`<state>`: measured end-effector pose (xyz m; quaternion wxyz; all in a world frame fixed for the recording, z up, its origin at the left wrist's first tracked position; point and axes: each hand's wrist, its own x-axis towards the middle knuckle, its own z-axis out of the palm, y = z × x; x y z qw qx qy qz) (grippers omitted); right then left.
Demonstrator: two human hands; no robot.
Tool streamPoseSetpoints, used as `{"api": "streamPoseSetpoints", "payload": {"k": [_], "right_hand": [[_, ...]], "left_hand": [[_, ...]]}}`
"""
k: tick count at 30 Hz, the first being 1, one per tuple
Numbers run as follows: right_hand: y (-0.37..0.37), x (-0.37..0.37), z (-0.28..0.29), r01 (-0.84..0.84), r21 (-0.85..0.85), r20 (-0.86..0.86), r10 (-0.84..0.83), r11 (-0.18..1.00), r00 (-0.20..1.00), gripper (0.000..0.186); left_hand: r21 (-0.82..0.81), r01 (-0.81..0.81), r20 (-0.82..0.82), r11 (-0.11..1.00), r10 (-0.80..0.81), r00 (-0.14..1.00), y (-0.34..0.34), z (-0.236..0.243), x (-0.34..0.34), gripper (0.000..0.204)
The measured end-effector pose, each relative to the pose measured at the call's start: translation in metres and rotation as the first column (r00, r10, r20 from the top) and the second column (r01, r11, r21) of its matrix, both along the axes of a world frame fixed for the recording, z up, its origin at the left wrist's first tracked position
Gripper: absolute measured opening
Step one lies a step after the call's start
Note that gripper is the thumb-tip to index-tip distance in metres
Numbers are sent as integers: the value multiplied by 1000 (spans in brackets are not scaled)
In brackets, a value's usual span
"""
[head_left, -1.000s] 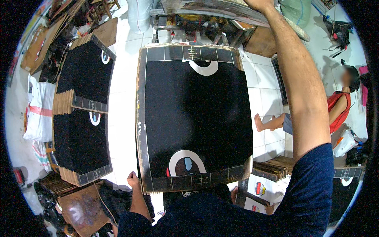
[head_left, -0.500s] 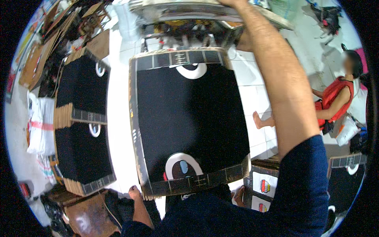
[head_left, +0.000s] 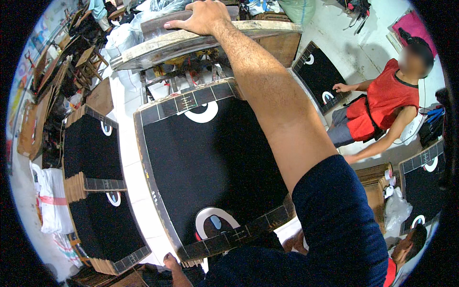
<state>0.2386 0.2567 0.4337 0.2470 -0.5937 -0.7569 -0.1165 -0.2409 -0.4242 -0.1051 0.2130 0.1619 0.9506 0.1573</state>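
Your right hand had climbed since half a second before: then it sat at the very top edge of the view on the pale plank, and now it lay in full sight, palm down, fingers curled over the far edge of that worn wooden plank. The plank itself had dropped lower in the view and tilted, its left end sagging toward the big black printed sheet. That sheet had swung too: earlier it lay almost square to you, now it sat turned, its top edge slanting up to the right.

The sheet was flat, matte black, with a grid-marked border strip along its top and bottom, a white ring mark near the top edge and a white, red and blue oval mark near the bottom edge. It lay just below the plank, directly in front of you.

Your left hand sat at the sheet's lower left corner, fingers bent; I couldn't tell whether it gripped the edge.

Left of the sheet stood two stacks of black sheets. Right of it a person in red sat on the floor.
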Motion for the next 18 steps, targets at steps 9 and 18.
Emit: {"api": "streamPoseSetpoints", "payload": {"k": [9, 18], "right_hand": [[-17, 2, 8, 88, -7, 12, -87, 996, 996, 99], [41, 15, 8, -70, -64, 120, 78, 995, 990, 77]], "left_hand": [[-205, 115, -55, 972, -129, 990, -32, -17, -8, 41], [63, -168, 187, 984, 154, 970, -56, -33, 46, 36]]}}
